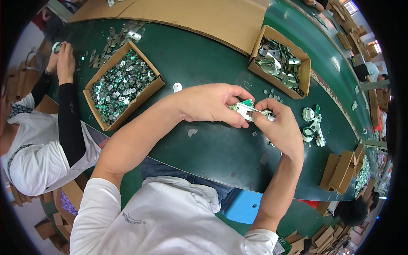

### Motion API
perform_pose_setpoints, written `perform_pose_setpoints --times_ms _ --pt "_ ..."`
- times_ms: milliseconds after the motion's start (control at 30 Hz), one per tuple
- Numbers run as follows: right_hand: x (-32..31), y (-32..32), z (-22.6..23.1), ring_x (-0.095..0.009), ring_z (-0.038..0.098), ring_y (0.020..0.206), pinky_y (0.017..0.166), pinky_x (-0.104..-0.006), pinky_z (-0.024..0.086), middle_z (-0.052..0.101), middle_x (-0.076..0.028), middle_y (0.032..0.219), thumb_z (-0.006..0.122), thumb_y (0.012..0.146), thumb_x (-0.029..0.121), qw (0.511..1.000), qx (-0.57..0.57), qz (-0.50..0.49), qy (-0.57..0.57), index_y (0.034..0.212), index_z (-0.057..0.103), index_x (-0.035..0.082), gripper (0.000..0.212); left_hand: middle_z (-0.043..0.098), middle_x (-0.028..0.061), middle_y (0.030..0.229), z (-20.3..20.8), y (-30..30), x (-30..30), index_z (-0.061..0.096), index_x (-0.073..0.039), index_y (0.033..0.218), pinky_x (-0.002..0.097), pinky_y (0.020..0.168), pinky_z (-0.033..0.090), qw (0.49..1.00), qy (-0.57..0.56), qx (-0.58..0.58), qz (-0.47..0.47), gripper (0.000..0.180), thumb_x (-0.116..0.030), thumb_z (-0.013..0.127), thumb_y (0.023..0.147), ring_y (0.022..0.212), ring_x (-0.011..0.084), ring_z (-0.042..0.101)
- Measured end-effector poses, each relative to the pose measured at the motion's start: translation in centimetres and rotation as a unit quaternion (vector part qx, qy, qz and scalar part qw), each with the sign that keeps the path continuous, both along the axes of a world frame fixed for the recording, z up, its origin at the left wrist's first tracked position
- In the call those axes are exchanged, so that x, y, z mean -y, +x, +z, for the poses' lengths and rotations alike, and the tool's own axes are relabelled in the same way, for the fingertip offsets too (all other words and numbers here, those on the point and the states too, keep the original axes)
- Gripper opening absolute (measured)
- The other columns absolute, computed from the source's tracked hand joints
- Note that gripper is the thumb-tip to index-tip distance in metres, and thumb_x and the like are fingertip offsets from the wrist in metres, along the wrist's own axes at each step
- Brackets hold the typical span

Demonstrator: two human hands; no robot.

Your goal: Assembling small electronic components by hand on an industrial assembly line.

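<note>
My left hand and my right hand meet above the dark green table. Between them is a small white plastic housing with a green circuit board. The left thumb and fingers are closed around its left side. My right thumb and index finger pinch its right end, where a round white part shows, partly covered by the fingers. Small clear pieces lie just beyond the right hand. To its right are several round white and green assemblies.
A cardboard box of small shiny pieces stands on the left, another of flat metal plates at the far right. Behind lies a cardboard sheet. A white plate rests near my left forearm. A co-worker's hands hold a ring-shaped part.
</note>
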State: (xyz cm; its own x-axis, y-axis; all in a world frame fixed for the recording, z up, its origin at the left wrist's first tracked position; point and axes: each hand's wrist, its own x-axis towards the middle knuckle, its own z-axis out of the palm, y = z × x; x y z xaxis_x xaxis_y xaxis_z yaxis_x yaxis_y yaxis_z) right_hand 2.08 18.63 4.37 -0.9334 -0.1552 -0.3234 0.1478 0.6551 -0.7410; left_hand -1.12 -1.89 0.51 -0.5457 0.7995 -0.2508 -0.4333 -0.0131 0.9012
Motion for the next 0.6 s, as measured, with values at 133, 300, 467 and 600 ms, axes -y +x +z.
perform_pose_setpoints --times_ms 133,300,467,600 --pt "-0.7 -0.6 -1.7 -0.009 0.054 0.066 0.06 -0.0256 0.043 0.064 -0.005 0.078 0.062 0.08 0.018 0.994 0.008 -0.016 -0.104 0.095 0.061 -0.001 0.024 0.061 0.0118 0.114 -0.8 -0.4 0.3 0.038 0.002 0.135 0.0293 0.09 0.05 1.0 -0.004 0.012 -0.004 0.053 -0.001 0.06 0.087 0.105 0.0181 0.062" --pt "-1.2 -1.0 -1.8 -0.007 0.053 0.069 0.061 -0.0239 0.042 0.063 -0.003 0.08 0.063 0.08 0.018 0.991 0.033 -0.03 -0.125 0.102 0.058 0.0 0.029 0.063 0.0097 0.106 -1.4 -0.6 0.0 0.047 0.001 0.127 0.0269 0.083 0.053 0.997 -0.048 -0.056 0.026 0.036 -0.003 0.055 0.092 0.094 0.0152 0.064" --pt "-1.1 -0.6 -1.4 -0.007 0.054 0.07 0.062 -0.0232 0.042 0.064 -0.004 0.081 0.066 0.08 0.021 0.991 0.026 -0.013 -0.131 0.109 0.055 0.002 0.037 0.064 0.0059 0.087 -1.0 -0.7 -0.6 0.057 0.001 0.113 0.0238 0.069 0.053 0.977 -0.129 -0.114 0.128 0.02 -0.006 0.052 0.094 0.075 0.0104 0.062" --pt "-1.0 -0.4 -1.0 -0.008 0.054 0.072 0.064 -0.0238 0.043 0.063 -0.004 0.081 0.068 0.085 0.025 0.99 0.008 0.005 -0.141 0.112 0.056 0.003 0.036 0.06 0.0028 0.075 0.0 -0.7 -0.6 0.062 0.001 0.105 0.023 0.061 0.048 0.969 -0.112 -0.155 0.156 0.017 -0.009 0.053 0.095 0.066 0.0081 0.056"
